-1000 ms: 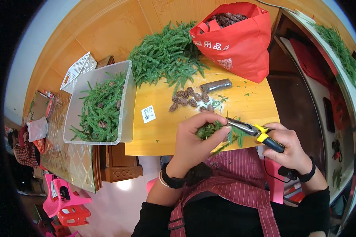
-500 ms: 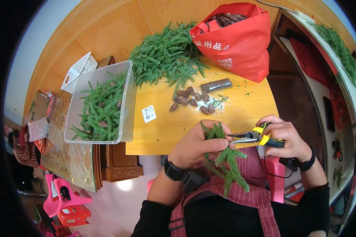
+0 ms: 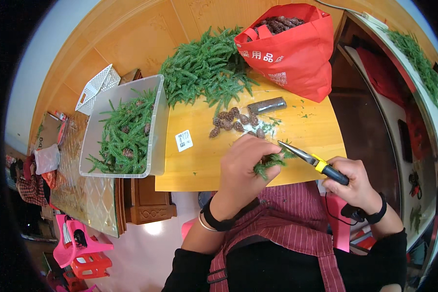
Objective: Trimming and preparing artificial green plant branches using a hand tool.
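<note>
My left hand (image 3: 243, 168) is closed around a green pine sprig (image 3: 263, 169), above the front of the yellow table (image 3: 204, 170). Part of the sprig is hidden behind the fingers. In my right hand (image 3: 355, 182) I grip needle-nose pliers (image 3: 322, 166) with black and yellow handles. Their narrow jaws point left, with the tips beside the sprig; whether they pinch anything is too small to tell. Just beyond my left hand lies a group of small brown pine cones (image 3: 227, 118), next to a dark cylindrical bundle in clear wrap (image 3: 267, 105).
On the left stands a clear plastic bin (image 3: 155, 126) of pine sprigs and cones. Loose greenery (image 3: 204, 68) is heaped at the back, beside a red bag (image 3: 292, 63) full of pine cones. A white label card (image 3: 183, 140) lies on the table. Pink and red stools (image 3: 90, 265) are lower left.
My left hand has turned over and lifted slightly, swinging the sprig up from over the apron. The pliers have rotated, and their jaws now look closed and slant up to the left.
</note>
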A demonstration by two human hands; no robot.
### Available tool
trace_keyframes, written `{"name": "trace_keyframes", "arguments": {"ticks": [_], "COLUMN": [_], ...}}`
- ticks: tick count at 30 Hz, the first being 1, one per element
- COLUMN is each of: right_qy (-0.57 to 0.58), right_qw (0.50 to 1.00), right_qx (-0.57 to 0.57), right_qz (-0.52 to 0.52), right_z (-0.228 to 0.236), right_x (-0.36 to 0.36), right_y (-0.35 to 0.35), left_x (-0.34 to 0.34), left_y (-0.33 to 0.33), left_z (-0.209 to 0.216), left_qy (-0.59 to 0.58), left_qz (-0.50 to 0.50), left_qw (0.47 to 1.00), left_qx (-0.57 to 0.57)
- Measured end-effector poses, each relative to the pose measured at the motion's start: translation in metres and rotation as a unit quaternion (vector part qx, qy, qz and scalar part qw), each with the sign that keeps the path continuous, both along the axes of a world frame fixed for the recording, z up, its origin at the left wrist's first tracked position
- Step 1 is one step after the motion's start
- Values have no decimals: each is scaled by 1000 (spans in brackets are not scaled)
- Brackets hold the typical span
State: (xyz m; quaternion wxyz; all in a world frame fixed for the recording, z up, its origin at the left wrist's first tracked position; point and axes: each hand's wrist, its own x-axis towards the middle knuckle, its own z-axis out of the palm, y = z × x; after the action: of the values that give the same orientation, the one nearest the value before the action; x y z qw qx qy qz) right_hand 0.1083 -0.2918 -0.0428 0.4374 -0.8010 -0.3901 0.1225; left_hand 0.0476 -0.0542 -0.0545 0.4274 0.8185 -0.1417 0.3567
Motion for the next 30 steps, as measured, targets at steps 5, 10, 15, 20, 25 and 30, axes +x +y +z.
{"name": "trace_keyframes", "arguments": {"ticks": [5,10,15,20,25,30], "right_qy": [-71,-38,-40,-44,-57,-84], "right_qw": [993,990,985,982,984,995], "right_qx": [13,38,76,83,63,15], "right_qz": [91,134,147,164,154,44], "right_z": [-3,-1,-9,-10,-4,2], "right_x": [13,22,26,27,27,11], "right_y": [-1,-4,-2,-1,-5,-7], "left_x": [-8,-11,-8,-8,-7,-1], "left_y": [5,4,4,4,9,5], "left_z": [5,12,-7,-6,-1,4], "left_qy": [218,355,366,383,386,214], "left_qz": [-111,-207,-327,-339,-324,-115], "left_qw": [930,799,711,713,732,957], "left_qx": [-274,-440,-504,-480,-459,-156]}}
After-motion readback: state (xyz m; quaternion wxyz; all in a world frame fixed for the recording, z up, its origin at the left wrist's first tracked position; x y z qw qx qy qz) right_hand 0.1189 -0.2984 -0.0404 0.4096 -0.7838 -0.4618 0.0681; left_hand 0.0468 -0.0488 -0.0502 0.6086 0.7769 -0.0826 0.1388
